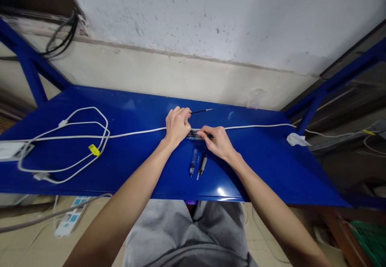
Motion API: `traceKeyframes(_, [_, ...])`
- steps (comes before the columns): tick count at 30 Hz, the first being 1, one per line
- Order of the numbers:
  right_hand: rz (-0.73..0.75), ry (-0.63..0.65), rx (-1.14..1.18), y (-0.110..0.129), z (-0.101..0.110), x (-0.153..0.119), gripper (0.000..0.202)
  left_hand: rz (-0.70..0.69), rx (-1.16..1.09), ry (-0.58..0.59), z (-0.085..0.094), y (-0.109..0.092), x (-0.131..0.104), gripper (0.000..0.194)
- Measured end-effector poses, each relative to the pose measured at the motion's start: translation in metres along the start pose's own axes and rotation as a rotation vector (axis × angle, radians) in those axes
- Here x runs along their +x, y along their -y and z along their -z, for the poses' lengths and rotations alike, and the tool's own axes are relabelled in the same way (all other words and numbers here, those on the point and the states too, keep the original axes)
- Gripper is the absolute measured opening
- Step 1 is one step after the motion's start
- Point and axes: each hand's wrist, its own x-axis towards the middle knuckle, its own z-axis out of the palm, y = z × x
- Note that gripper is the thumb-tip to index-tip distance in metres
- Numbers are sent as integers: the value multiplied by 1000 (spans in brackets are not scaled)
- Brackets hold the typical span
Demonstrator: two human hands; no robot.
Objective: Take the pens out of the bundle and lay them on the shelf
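A thin black pen refill (201,111) sticks out rightward from the left hand (177,125), pinched in its closed fingers, while the right hand (219,141) pinches dark pens (194,135) on the blue metal table (271,166), near loose pen parts (197,163).

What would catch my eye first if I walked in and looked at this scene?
First, the glossy blue table filling the middle of the view, with a white cable looped on its left side and running across it. At the centre, the left hand grips a thin black pen refill while the right hand rests on a small bundle of pens. A few pen parts lie just nearer the person.
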Motion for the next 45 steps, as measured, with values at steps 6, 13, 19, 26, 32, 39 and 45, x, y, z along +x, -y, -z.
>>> traceKeyframes(6, [77,150,174,4,11,0,25,-7,2,10,0,0,-1,21])
traceKeyframes(13, [7,321,235,19,13,-16,19,-40,12,37,-3,-2,-1,23])
traceKeyframes(19, [53,341,240,20,18,-26,20,-37,10,39,-3,-3,-1,26])
traceKeyframes(26, [52,350,108,22,18,-34,17,-45,11,33,-3,-3,-1,24])
traceKeyframes(32, [58,291,73,17,12,-39,18,-44,5,40,-4,-2,-2,25])
traceKeyframes(39, [1,240,86,17,16,-44,19,-23,-4,52,-3,-3,-2,25])
traceKeyframes(45, [-299,-1,3,25,18,-65,20,-13,6,82,-3,-4,-1,23])
